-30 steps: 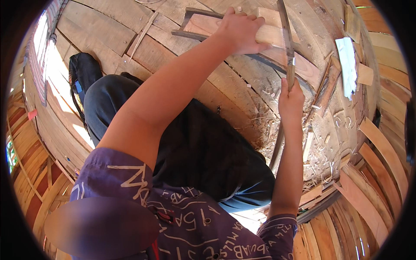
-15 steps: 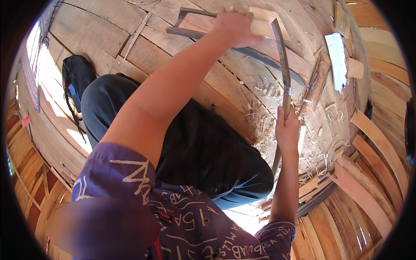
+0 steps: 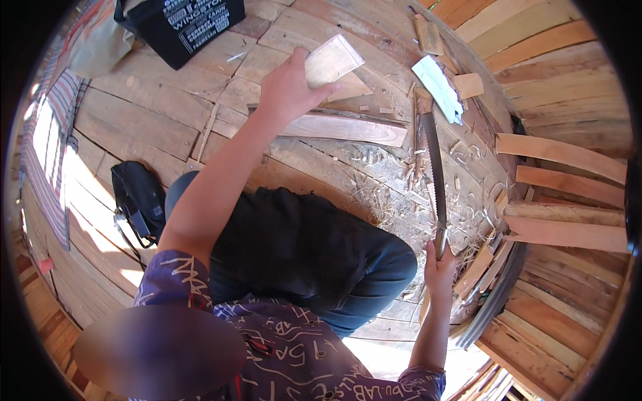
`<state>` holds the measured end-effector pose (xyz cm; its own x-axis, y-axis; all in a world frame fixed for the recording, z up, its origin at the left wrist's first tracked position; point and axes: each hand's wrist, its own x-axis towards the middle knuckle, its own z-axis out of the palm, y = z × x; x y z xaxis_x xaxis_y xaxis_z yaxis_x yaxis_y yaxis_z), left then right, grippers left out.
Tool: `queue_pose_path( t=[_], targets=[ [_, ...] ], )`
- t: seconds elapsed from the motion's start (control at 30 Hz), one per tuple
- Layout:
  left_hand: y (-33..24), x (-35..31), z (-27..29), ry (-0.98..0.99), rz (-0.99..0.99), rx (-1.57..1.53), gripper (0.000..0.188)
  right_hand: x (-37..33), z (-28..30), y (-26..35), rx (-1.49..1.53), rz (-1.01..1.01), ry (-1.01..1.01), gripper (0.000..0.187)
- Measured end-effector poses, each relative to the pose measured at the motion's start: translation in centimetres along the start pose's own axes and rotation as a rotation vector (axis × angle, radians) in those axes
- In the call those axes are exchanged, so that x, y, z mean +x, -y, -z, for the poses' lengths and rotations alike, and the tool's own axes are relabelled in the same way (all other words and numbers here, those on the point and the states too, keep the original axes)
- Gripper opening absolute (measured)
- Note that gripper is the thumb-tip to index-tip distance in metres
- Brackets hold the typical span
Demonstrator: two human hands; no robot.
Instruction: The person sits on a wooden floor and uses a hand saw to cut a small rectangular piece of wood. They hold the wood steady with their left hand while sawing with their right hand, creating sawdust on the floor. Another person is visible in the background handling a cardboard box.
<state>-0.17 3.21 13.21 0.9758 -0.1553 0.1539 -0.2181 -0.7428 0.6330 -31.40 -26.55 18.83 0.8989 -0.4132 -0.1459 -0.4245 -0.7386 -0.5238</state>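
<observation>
My left hand (image 3: pixel 287 88) is closed round a short pale wooden block (image 3: pixel 332 61), held up over the floor at the far middle. Just below that hand lies a long reddish plank (image 3: pixel 351 129), partly covered by my wrist. On the right, my right hand (image 3: pixel 439 266) grips a handsaw by its rear end. The narrow toothed saw blade (image 3: pixel 435 170) points away from me, its teeth on the left side, and stands apart from the block.
Wood shavings (image 3: pixel 401 194) litter the floor beyond my knee. A light blue sheet (image 3: pixel 436 87) lies at the far right, near upright boards (image 3: pixel 568 234). A black printed bag (image 3: pixel 200 33) stands far left, and a smaller black bag (image 3: pixel 139 200) rests left of my leg.
My left hand has lifted the wooden block and moved left with it. The saw has come away from the wood, drawn back toward me by my right hand. The view has shifted.
</observation>
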Motion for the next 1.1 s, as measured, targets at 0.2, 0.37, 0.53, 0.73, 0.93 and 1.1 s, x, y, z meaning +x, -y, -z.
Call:
queue_pose_path(
  t=[0.2,0.37,0.53,0.73,0.93,1.1],
  targets=[
    [-0.4,-5.9,4.1,-0.049,0.032,-0.332,0.061,-3.1,-4.8,2.2,-0.081,0.024,-0.181,0.013],
    [-0.4,-6.6,4.2,-0.082,0.009,-0.599,0.057,-3.8,-7.1,1.0,-0.230,0.118,-0.396,0.008],
    [0.5,-6.3,3.0,-0.031,-0.050,-0.788,0.053,-3.2,-7.8,1.0,-0.298,0.059,-0.408,0.012],
    [0.4,-6.8,2.5,0.164,-0.015,-1.039,0.042,-2.5,-8.0,1.6,-0.292,0.032,-0.385,0.014],
    [-0.9,-7.3,3.1,0.345,0.009,-1.146,0.038,-2.4,-8.0,1.4,-0.280,0.039,-0.364,0.015],
    [-0.9,-7.5,2.1,0.418,-0.028,-1.301,0.045,-2.1,-7.9,1.4,-0.289,0.038,-0.366,0.015]
  ],
)
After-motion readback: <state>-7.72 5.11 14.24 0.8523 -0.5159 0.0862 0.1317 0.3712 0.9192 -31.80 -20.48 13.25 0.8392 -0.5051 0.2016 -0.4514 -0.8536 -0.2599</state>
